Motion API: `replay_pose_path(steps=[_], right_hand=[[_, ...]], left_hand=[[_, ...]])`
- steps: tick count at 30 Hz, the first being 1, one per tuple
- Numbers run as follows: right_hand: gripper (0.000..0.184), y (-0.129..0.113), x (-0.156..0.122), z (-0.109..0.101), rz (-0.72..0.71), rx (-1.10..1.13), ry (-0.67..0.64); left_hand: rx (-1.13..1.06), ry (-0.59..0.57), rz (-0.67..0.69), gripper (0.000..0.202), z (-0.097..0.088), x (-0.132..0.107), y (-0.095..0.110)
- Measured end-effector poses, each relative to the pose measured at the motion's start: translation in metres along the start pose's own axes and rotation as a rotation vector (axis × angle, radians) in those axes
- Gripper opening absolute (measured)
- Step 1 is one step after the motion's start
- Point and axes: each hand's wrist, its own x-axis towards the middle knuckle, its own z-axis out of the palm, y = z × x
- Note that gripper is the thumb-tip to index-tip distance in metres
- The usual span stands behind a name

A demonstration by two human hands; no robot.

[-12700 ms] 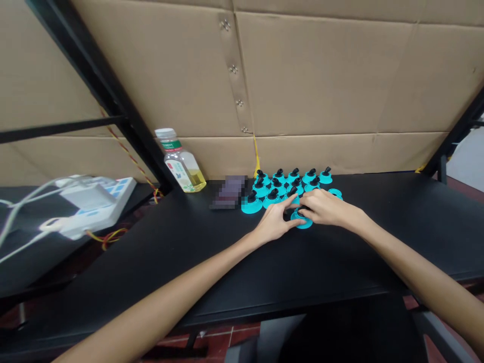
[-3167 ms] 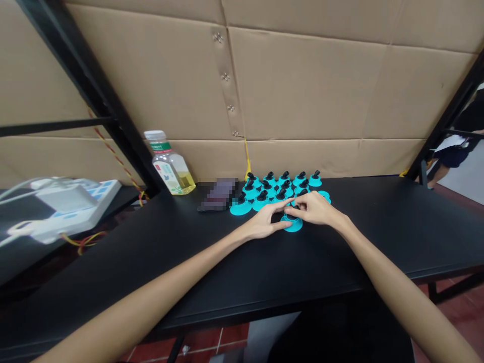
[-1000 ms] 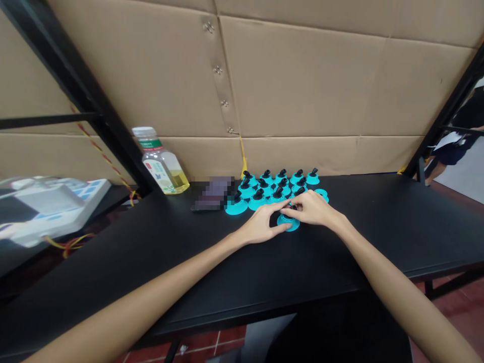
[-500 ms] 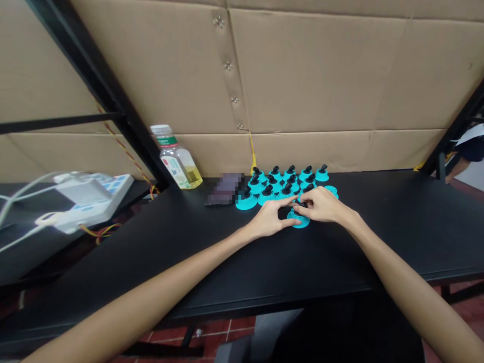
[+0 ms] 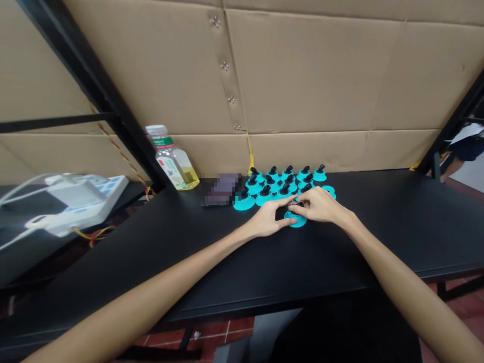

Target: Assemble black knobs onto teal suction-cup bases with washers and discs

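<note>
A turquoise round base with a black top piece (image 5: pixel 296 220), much like a small suction cup, stands on the black table between my hands. My left hand (image 5: pixel 266 218) is closed round its left side, thumb on the turquoise rim and forefinger stretched behind the top. From the right, my right hand (image 5: pixel 319 204) pinches the black upper part between thumb and fingers. The fingers partly cover that top. Just behind stand several like pieces (image 5: pixel 265 195) in close rows, each with a tilted black knob. One turquoise base (image 5: pixel 329 190) peeks out behind my right hand.
A phone (image 5: pixel 222 189), blurred out, lies left of the rows. Beyond it a bottle (image 5: pixel 174 160) of yellow liquid leans by the cardboard wall (image 5: pixel 321 75). A white power strip (image 5: pixel 81 206) with cables is at far left. A person's part shows at far right.
The whole view has shifted slightly, so things appear a little further left. Both hands keep their hold on the same turquoise piece; the right fingers have moved very little.
</note>
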Motion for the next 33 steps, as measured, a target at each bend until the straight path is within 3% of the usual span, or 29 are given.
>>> replay_pose_path(steps=[8,16,23,33], right_hand=[[0.041,-0.0038,-0.0003,-0.0016,0.02,-0.072,-0.007],[0.032,-0.0025,-0.001,-0.001,-0.022,0.003,0.002],[0.037,-0.0013,-0.0008,-0.0005,0.002,-0.005,0.015],[0.048,-0.0061,-0.0004,0.0004,0.014,-0.102,0.034]], left_hand=[[0.152,0.103,-0.063,0.074,0.0011,-0.002,0.0081],[0.032,0.038,-0.028,0.07,-0.0013,-0.0027,0.0036],[-0.023,0.017,-0.023,0.063,-0.0015,-0.001,0.0011],[0.013,0.138,-0.148,0.073,-0.0005,-0.0001,0.0084]])
